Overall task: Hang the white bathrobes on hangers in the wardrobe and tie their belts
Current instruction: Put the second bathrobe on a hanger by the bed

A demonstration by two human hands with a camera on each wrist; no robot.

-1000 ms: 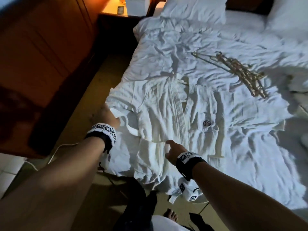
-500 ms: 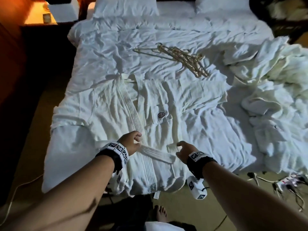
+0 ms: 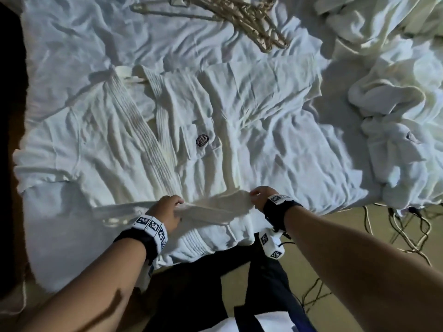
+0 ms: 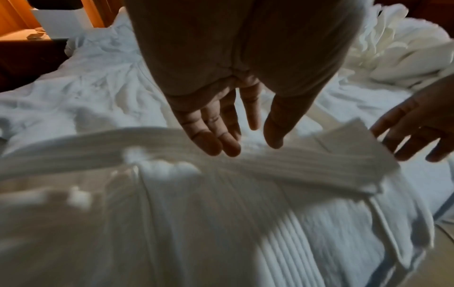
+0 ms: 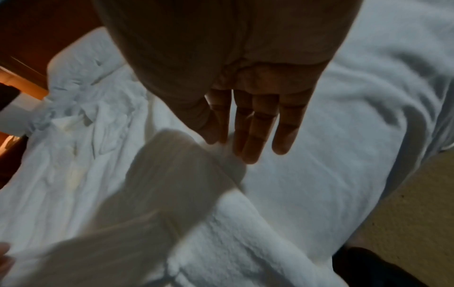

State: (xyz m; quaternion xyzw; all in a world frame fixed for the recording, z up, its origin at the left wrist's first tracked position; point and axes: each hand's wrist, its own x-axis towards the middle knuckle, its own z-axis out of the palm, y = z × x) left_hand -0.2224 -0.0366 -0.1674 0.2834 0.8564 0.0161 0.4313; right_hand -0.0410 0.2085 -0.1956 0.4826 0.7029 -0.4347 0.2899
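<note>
While bathrobe [image 3: 148, 144] lies flat on bed [image 3: 72, 56], both hands [image 3: 167, 213] at its belt [image 3: 215, 207], fingers straight, gripping nothing; hangers [image 3: 251, 22] untouched, hanging and tying all ahead.

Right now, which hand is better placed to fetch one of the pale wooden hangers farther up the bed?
Likely the right hand. The pile of pale wooden hangers lies up the bed on its side, while the left hand would reach across the spread white bathrobe. Both hands are open.

bathrobes [image 3: 148, 130]: 1 flat | hangers [image 3: 242, 17]: pile, uncountable | hands [image 3: 167, 212]: 2
</note>
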